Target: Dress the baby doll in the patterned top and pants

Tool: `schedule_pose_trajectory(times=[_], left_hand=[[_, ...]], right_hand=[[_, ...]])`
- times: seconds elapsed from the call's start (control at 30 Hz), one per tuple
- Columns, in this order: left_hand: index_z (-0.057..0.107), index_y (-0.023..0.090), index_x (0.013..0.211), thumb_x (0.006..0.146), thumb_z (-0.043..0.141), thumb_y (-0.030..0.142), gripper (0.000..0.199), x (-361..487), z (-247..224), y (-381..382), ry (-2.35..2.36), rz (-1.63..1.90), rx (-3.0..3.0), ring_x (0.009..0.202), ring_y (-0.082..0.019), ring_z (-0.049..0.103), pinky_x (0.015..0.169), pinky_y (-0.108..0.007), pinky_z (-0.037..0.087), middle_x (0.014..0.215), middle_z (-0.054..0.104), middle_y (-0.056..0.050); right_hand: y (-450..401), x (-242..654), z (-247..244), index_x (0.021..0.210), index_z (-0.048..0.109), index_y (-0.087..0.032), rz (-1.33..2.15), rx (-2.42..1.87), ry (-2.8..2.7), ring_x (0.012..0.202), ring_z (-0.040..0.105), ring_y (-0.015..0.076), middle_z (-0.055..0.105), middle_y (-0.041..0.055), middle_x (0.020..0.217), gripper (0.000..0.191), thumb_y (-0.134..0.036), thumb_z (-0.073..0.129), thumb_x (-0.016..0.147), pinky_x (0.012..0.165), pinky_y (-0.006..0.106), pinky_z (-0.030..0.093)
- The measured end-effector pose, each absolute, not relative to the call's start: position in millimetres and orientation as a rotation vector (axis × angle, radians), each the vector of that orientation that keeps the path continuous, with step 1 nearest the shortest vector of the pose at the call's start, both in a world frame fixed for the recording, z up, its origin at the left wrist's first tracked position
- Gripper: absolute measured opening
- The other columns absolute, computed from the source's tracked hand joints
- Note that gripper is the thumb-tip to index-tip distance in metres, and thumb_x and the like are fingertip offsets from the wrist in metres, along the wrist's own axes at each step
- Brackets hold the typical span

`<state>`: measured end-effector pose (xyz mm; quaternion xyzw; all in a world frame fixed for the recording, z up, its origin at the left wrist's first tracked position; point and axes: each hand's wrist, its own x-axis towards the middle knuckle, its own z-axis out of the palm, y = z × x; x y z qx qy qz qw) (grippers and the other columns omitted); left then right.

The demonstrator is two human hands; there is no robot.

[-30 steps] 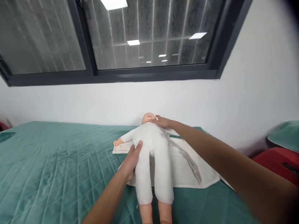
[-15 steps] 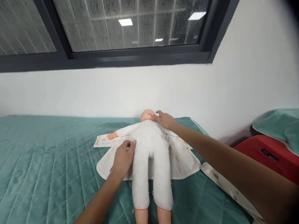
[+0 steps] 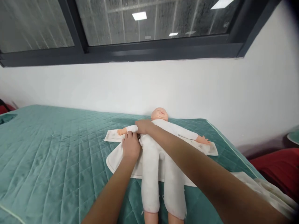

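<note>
A baby doll point(image 3: 151, 174) with a white cloth body lies on its back, arms spread and head away from me. Spread flat beneath it is a white, lightly printed baby jacket point(image 3: 115, 160), one sleeve under each arm. My right hand point(image 3: 143, 126) reaches across the doll's chest, its fingers closed around the doll's upper arm at picture left. Just below it, my left hand point(image 3: 131, 144) has its fingers bent onto the jacket beside the doll's side and under that arm. Its fingertips are partly hidden against the cloth.
A green quilted mat point(image 3: 58, 155) lies under everything, reaching back to the white wall point(image 3: 130, 87). Above is a dark-framed window point(image 3: 151, 54). At right are a crumpled pale cloth point(image 3: 268, 189) and a red object point(image 3: 280, 165).
My right hand has moved left from beside the doll's head to its arm at picture left. My left hand has moved slightly up beside it. The view has shifted left.
</note>
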<state>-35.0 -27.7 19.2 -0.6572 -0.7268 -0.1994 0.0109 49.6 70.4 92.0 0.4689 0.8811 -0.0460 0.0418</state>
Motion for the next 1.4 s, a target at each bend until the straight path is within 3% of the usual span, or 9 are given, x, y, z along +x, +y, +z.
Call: schedule_pose_trajectory(times=[0.23, 0.4, 0.53, 0.7, 0.93, 1.17, 1.3, 1.4], left_hand=[[0.066, 0.020, 0.095, 0.094, 0.045, 0.024, 0.022, -48, 13, -22, -2.299, -1.154, -1.902, 0.098, -0.024, 0.059, 0.080, -0.033, 0.042, 0.101, 0.068, -0.008], [0.069, 0.022, 0.091, 0.088, 0.054, 0.032, 0.019, -59, 10, -20, -2.436, -1.631, -1.695, 0.076, -0.021, 0.062, 0.070, -0.029, 0.039, 0.079, 0.070, -0.004], [0.070, 0.020, 0.089, 0.085, 0.056, 0.034, 0.021, -65, 10, -19, -2.424, -1.919, -1.588, 0.070, -0.018, 0.061, 0.068, -0.027, 0.039, 0.075, 0.070, -0.003], [0.072, 0.019, 0.081, 0.077, 0.060, 0.029, 0.016, -75, 11, -14, -2.410, -2.039, -1.569, 0.066, -0.016, 0.058, 0.065, -0.026, 0.038, 0.070, 0.069, -0.001], [0.072, 0.019, 0.084, 0.073, 0.062, 0.029, 0.018, -85, 6, -11, -2.406, -2.365, -1.335, 0.055, -0.012, 0.050, 0.055, -0.024, 0.036, 0.063, 0.062, 0.002], [0.067, 0.017, 0.083, 0.074, 0.063, 0.033, 0.019, -85, 4, -10, -2.321, -2.638, -1.178, 0.063, -0.012, 0.055, 0.062, -0.024, 0.044, 0.071, 0.062, 0.001], [0.066, 0.017, 0.081, 0.076, 0.064, 0.033, 0.017, -84, 5, -11, -2.300, -2.647, -1.199, 0.064, -0.012, 0.055, 0.064, -0.025, 0.044, 0.068, 0.061, 0.002], [0.067, 0.019, 0.080, 0.077, 0.065, 0.034, 0.015, -78, 8, -15, -2.333, -2.460, -1.399, 0.058, -0.012, 0.052, 0.060, -0.024, 0.039, 0.061, 0.057, 0.004]], right_hand=[[56, 75, 110, 0.111, 0.063, -0.026, -0.112, 1.478, 2.735, 0.101, 0.065, 0.0266, 0.069, 0.0065, 0.117, 0.036, -0.045, 0.063, 0.081, 0.076, 0.032, 0.046], [35, 99, 117, 0.111, 0.063, -0.026, -0.125, 1.531, 2.734, 0.097, 0.065, 0.0251, 0.069, 0.0060, 0.115, 0.036, -0.049, 0.060, 0.084, 0.071, 0.030, 0.044], [26, 115, 115, 0.118, 0.062, -0.026, -0.155, 1.579, 2.784, 0.101, 0.064, 0.0254, 0.068, 0.0062, 0.118, 0.042, -0.053, 0.058, 0.085, 0.075, 0.030, 0.044], [24, 128, 112, 0.114, 0.066, -0.027, -0.258, 1.485, 2.874, 0.099, 0.064, 0.0247, 0.069, 0.0046, 0.116, 0.044, -0.060, 0.053, 0.087, 0.074, 0.029, 0.043], [24, 124, 101, 0.121, 0.065, -0.028, -0.232, 1.576, 2.808, 0.103, 0.063, 0.0276, 0.067, 0.0065, 0.125, 0.058, -0.070, 0.047, 0.086, 0.072, 0.031, 0.042], [23, 122, 98, 0.118, 0.067, -0.031, -0.183, 1.592, 2.810, 0.100, 0.064, 0.0260, 0.069, 0.0045, 0.118, 0.050, -0.066, 0.048, 0.088, 0.069, 0.030, 0.041], [22, 116, 96, 0.113, 0.068, -0.031, -0.109, 1.578, 2.773, 0.099, 0.064, 0.0254, 0.070, 0.0045, 0.114, 0.043, -0.061, 0.049, 0.089, 0.072, 0.030, 0.042], [22, 112, 95, 0.111, 0.068, -0.029, -0.072, 1.582, 2.745, 0.098, 0.064, 0.0260, 0.070, 0.0063, 0.111, 0.042, -0.060, 0.049, 0.090, 0.075, 0.032, 0.042]])
